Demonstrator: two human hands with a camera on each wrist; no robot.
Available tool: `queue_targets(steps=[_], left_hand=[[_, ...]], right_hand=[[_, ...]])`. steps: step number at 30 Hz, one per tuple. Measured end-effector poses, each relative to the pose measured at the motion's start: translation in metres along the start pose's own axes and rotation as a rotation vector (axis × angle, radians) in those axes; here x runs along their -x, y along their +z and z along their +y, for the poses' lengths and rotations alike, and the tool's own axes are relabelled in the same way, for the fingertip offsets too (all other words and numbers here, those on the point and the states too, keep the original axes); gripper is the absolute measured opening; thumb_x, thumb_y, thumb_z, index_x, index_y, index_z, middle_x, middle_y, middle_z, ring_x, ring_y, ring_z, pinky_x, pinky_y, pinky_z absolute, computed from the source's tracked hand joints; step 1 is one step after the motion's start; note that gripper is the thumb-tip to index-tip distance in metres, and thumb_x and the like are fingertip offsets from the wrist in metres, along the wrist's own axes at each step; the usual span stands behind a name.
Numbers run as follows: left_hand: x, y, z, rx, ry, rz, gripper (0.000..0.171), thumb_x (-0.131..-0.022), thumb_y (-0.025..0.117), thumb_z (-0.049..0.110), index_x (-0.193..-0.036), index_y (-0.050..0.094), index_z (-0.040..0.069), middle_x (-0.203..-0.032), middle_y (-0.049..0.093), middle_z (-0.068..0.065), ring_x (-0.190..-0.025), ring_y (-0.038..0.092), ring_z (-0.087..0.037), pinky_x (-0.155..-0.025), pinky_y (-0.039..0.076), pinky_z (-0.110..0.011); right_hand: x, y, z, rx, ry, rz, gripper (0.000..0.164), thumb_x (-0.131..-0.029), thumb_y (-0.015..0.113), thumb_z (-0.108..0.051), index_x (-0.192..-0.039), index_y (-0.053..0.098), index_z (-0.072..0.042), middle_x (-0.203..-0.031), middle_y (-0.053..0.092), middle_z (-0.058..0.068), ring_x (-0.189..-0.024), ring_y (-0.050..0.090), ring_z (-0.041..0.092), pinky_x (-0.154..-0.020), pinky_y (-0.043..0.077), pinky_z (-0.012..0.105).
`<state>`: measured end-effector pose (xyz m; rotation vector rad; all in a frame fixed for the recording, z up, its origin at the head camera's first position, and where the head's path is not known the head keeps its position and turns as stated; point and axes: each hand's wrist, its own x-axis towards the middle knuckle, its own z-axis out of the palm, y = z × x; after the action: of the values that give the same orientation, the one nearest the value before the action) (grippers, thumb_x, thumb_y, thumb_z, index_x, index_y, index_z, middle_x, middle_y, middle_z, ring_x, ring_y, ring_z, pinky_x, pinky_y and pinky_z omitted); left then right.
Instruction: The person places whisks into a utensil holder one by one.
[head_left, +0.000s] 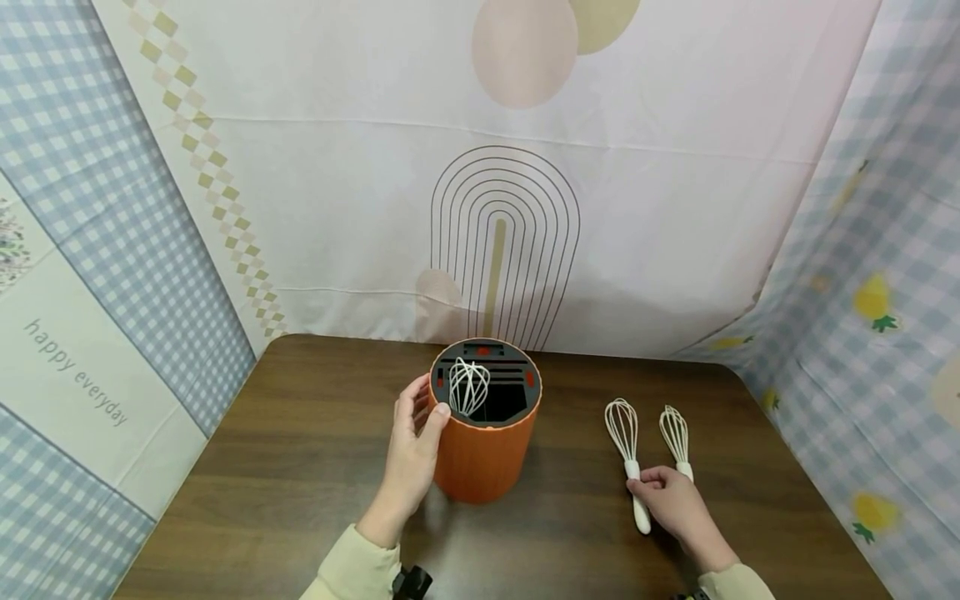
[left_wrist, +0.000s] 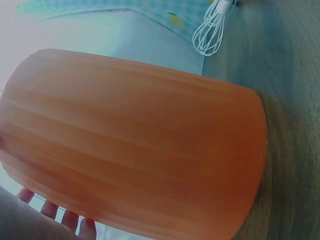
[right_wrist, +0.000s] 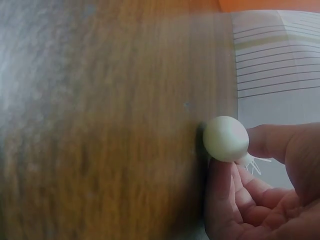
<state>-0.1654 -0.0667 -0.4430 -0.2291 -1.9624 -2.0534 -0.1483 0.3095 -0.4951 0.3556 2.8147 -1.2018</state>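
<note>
Fingers of the right hand (head_left: 669,497), lower right of the head view, close in a pinch on the white handle of a first whisk (head_left: 632,469), leaving its rounded butt free. Whether this whisk touches the table (head_left: 315,433) cannot be told. So narrow a hold on a smooth, round handle may let it roll or swivel; its wires could also snag the second whisk (head_left: 680,454), just to the right and partly hidden by the hand. The left hand (head_left: 408,450), lower centre, curves around the left side of an orange container (head_left: 482,463), thumb at the rim; pressure from that side alone could tip or slide it. A third whisk (head_left: 468,390) stands inside, head uppermost, where loops might tangle with others brought near. Materials: thin pale wire in balloon-shaped loops; a cylindrical wall with broad, shallow fluting; a dark slotted insert (head_left: 516,354) with red patches; brown wood grain beneath.
</note>
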Motion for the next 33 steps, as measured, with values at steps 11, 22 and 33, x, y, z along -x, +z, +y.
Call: queue_targets(steps=[11, 22, 33], left_hand=[[-0.001, 0.001, 0.0, -0.006, 0.004, -0.002, 0.049, -0.097, 0.058, 0.024, -0.142, 0.04, 0.02, -0.134, 0.041, -0.005, -0.123, 0.041, -0.022, -0.105, 0.032, -0.044], [0.0, 0.001, 0.001, -0.009, -0.016, -0.002, 0.047, -0.097, 0.058, 0.025, -0.141, 0.04, 0.022, -0.134, 0.041, -0.003, -0.124, 0.041, -0.02, -0.105, 0.032, -0.043], [0.004, 0.001, 0.025, -0.018, -0.027, -0.016, 0.051, -0.097, 0.056, 0.015, -0.144, 0.038, 0.009, -0.134, 0.041, -0.013, -0.124, 0.04, -0.03, -0.105, 0.031, -0.048]], right_hand=[[-0.001, 0.002, 0.002, -0.022, 0.013, -0.012, 0.028, -0.088, 0.068, -0.018, -0.101, 0.061, 0.005, -0.077, 0.058, 0.005, -0.069, 0.052, 0.017, -0.061, 0.042, 0.029], [-0.002, 0.002, 0.001, -0.016, 0.005, -0.011, 0.027, -0.089, 0.068, -0.018, -0.099, 0.061, 0.006, -0.078, 0.06, 0.005, -0.07, 0.053, 0.016, -0.061, 0.043, 0.028], [-0.001, -0.002, -0.01, -0.024, -0.026, -0.008, 0.03, -0.091, 0.065, -0.019, -0.106, 0.06, 0.007, -0.085, 0.063, 0.005, -0.076, 0.056, 0.015, -0.063, 0.045, 0.028]])
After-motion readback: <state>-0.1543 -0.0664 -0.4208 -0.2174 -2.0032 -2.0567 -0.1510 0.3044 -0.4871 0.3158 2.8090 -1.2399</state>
